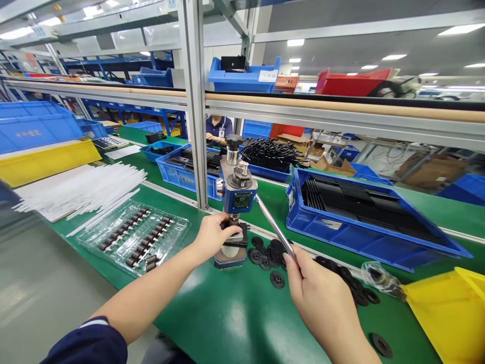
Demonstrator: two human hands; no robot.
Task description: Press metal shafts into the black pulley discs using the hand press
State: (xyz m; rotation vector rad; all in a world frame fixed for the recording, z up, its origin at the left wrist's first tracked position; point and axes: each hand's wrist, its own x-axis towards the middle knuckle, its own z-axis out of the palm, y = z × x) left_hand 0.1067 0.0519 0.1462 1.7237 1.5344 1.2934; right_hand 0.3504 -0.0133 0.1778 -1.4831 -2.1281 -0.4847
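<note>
A small blue hand press stands upright on the green bench. My right hand is wrapped round its metal lever, which slants down toward me. At the press's lower end, my left hand has its thumb and fingers closed beneath the ram, against the fixture; what they pinch is hidden. Black round discs lie loose between the press and my right hand. Left of the press, a clear plastic tray holds rows of small dark rollers with white ends.
A blue bin of flat black parts stands at the right, with a yellow bin nearer me. White strips are piled at the left. A metal post rises behind the press. Another person sits across the bench.
</note>
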